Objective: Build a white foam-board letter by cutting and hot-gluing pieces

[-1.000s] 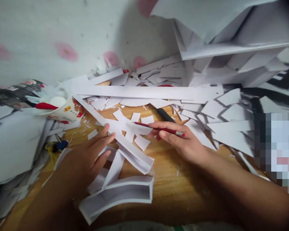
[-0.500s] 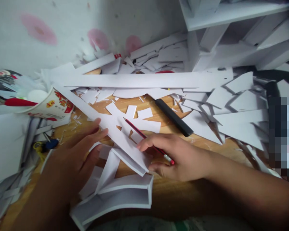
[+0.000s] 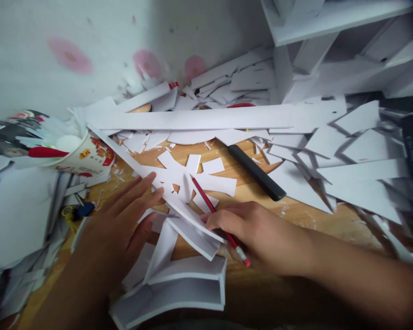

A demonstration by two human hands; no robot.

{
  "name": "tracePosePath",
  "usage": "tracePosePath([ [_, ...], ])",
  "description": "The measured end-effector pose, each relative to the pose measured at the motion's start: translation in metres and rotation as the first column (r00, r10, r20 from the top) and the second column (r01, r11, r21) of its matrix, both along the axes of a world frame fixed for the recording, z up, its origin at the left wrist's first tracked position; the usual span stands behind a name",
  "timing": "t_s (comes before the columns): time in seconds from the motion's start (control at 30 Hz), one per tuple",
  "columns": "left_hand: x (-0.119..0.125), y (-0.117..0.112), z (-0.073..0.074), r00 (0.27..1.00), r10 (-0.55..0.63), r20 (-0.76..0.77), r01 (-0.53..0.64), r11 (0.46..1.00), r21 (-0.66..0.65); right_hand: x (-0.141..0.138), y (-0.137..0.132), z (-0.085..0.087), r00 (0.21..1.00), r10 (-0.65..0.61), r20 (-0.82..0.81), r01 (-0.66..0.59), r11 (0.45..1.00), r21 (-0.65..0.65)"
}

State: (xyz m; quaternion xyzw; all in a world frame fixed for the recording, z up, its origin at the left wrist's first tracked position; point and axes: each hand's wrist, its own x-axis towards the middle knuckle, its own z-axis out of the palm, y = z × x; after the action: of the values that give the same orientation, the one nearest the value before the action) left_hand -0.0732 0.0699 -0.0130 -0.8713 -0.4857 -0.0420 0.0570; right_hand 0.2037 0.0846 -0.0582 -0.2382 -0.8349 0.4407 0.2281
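Note:
My right hand (image 3: pixel 261 233) is closed around a red and black pencil (image 3: pixel 204 196), its sharpened tip pointing away from me and its pink eraser toward me. Beside those fingers lies the near end of a long white foam-board strip (image 3: pixel 184 206), tilted partly onto its edge; whether they grip it too, I cannot tell. My left hand (image 3: pixel 127 220) rests with fingers extended, fingertips on the strip's middle. Closest to me stands a curved white foam-board structure (image 3: pixel 187 286) with open, box-like sections. Beyond the pencil are white cut pieces (image 3: pixel 213 165) on the wooden table (image 3: pixel 309 215).
A black-handled tool (image 3: pixel 256 173) lies right of centre. On the left stands a printed paper cup (image 3: pixel 89 158) holding tools, with a blue and yellow item (image 3: pixel 84 209) in front. White scraps (image 3: pixel 361 178) pile up on the right, below a white foam-board model (image 3: pixel 309 59).
The strip's near end has tipped from lying flat toward its edge. My right hand has come slightly nearer to me, and the pencil points more steeply away. The whole view has shifted a little.

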Motion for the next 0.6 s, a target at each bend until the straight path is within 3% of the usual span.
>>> tracePosePath([
  [0.23,-0.001,-0.004,-0.004,0.999,-0.023,-0.027,0.021,0.998,-0.052,-0.003,-0.001,0.005,0.999,0.021,0.027,-0.022,0.999,0.043],
  [0.37,-0.005,-0.001,-0.010,0.999,-0.053,-0.008,0.053,0.998,-0.019,-0.003,-0.002,0.006,0.997,0.026,0.077,-0.030,0.998,0.054],
  [0.6,-0.007,0.001,-0.010,0.997,-0.077,-0.015,0.077,0.997,-0.014,0.001,0.000,0.008,0.995,0.009,0.097,-0.004,0.999,-0.049],
])
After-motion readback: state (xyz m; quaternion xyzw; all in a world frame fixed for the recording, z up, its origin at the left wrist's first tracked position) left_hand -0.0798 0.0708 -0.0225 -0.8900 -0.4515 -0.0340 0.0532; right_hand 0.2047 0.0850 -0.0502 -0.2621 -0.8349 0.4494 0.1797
